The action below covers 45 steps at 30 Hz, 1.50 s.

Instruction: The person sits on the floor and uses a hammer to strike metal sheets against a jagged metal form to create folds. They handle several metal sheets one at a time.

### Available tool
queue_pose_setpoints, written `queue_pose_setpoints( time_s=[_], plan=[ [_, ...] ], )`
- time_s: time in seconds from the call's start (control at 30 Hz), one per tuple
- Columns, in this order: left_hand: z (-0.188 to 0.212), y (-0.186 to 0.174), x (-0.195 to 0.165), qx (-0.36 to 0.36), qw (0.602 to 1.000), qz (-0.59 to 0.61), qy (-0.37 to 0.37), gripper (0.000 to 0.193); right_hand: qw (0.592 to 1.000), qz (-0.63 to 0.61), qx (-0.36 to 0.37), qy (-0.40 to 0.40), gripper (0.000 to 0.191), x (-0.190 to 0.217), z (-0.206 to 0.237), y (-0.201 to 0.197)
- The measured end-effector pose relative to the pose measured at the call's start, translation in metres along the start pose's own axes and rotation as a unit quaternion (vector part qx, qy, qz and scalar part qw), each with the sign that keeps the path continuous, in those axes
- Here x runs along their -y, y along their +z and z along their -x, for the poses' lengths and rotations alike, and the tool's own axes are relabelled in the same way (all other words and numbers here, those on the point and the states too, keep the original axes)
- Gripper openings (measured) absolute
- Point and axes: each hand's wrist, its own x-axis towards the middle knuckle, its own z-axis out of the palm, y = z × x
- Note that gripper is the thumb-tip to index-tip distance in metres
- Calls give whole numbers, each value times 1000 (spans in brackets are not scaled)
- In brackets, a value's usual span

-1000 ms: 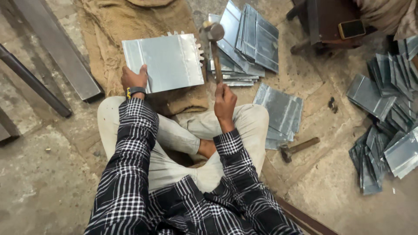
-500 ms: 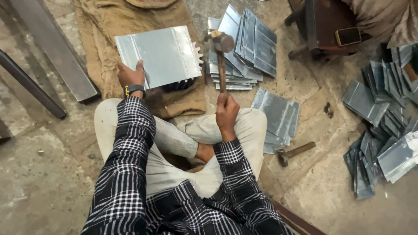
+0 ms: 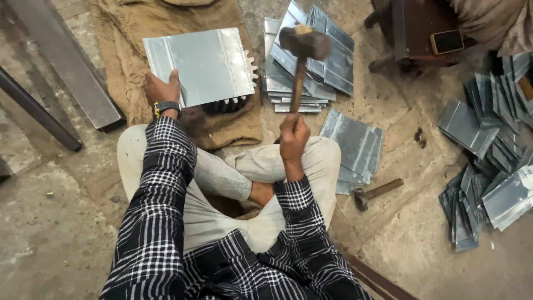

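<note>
Sheet-metal workshop, floor-level work. Rough concrete floor (image 3: 50, 233), burlap sacking (image 3: 139, 33) as work mat. Stacks of cut metal sheets (image 3: 311, 61) far centre, more heaped right (image 3: 488, 161). Spare hammer (image 3: 377, 193) on floor, steel bars (image 3: 61, 61) left.

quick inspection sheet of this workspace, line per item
surface: bare concrete floor, burlap sack spread on it
job's things: metal sheet on the sack; mallet raised
clutter: sheet stacks, loose sheets, spare hammer, metal bars
grippers: left hand holds the sheet edge; right hand grips the mallet handle
cables: nothing seen
surroundings: dark stool with a phone on it
</note>
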Motion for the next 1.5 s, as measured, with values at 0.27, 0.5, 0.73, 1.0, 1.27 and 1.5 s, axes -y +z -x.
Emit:
queue_pose_setpoints(
  time_s=[0.27, 0.5, 0.73, 1.0, 1.27, 1.5],
  plan=[
    [-1, -1, 3, -27, 999, -9, 36, 69, 977, 196, 64, -51, 39, -14, -8, 23],
    [-4, 1, 5, -24, 1000, -9, 0, 70, 998, 52, 31, 13, 34, 0, 1, 11],
    [-4, 4, 2, -35, 999, -4, 19, 69, 985, 158, 51, -46, 36, 1, 3, 22],
    [-4, 7, 2, -67, 997, 12, 36, 69, 994, 100, 42, 27, 41, 9, 14, -2],
    [-2, 1, -4, -32, 999, 14, 0, 67, 974, 201, 66, -83, 33, 13, 16, 7],
    [2, -8, -8, -42, 999, 24, -6, 66, 988, 132, 30, 71, 37, 1, 23, 8]
  ],
)
